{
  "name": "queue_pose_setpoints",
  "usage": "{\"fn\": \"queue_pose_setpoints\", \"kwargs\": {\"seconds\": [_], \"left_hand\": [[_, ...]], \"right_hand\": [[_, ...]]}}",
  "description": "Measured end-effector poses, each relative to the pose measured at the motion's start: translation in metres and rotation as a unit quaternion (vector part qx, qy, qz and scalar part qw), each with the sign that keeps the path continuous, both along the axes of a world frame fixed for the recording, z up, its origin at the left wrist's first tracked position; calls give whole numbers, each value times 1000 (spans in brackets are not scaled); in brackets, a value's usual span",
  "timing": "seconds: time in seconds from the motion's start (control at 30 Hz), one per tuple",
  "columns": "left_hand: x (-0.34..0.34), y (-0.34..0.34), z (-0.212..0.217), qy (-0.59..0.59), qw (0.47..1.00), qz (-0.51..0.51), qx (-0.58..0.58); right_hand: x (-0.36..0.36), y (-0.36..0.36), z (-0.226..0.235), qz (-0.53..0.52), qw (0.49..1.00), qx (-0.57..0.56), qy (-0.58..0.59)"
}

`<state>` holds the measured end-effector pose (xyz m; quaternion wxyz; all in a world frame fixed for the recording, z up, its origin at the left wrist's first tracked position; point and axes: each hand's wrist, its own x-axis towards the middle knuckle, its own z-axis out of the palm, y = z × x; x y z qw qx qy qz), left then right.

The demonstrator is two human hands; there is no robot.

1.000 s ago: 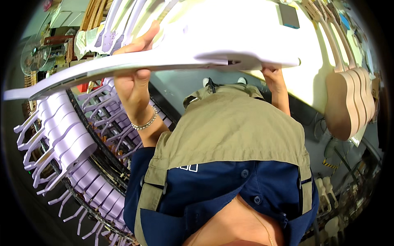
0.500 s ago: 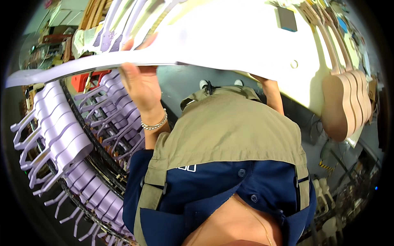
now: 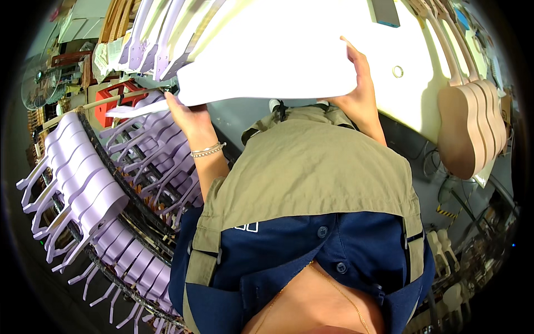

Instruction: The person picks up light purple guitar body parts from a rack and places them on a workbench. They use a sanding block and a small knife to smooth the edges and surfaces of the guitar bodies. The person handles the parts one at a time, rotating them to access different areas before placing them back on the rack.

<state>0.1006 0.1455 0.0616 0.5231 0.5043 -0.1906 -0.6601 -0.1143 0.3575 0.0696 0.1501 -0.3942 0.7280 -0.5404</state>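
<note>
Between my hands I hold a pale lilac ukulele [image 3: 267, 67], its body washed nearly white by glare and its neck pointing left. My left hand [image 3: 192, 119] grips the body's near left end by the neck, the fingers partly hidden beneath it. At the opposite end my right hand [image 3: 361, 92] is closed around the rounded edge, thumb on the rim, other fingers mostly out of sight below. A bright table [image 3: 411, 106] lies beyond and to the right of the ukulele.
Lilac ukuleles [image 3: 83, 161] hang in dense rows on a black rack at left. Several lilac necks [image 3: 161, 53] project at the table's upper left. Bare wooden ukuleles [image 3: 470, 128] stand together at right. A grey block [image 3: 386, 14] and a small ring [image 3: 397, 71] rest on the table.
The ukulele has tilted and shifted, so its neck now appears shorter and its body broader. My left hand has lowered; my right hand has risen into fuller view.
</note>
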Motion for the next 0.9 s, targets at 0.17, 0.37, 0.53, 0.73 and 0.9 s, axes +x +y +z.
{"fn": "queue_pose_setpoints", "kwargs": {"seconds": [0.17,0.37,0.53,0.73,0.9], "left_hand": [[48,-10,-101,89,962,-256,-25],[22,26,-114,70,965,-248,48],[22,32,-113,60,966,-244,59],[38,10,-81,80,972,-215,51],[19,-6,-25,181,974,-121,-58]], "right_hand": [[14,-7,27,110,983,-119,-82],[23,-10,36,187,966,-167,-73],[14,-7,29,185,974,-105,82],[-16,5,3,40,993,-110,7],[-23,12,-50,74,958,-137,-242]]}}
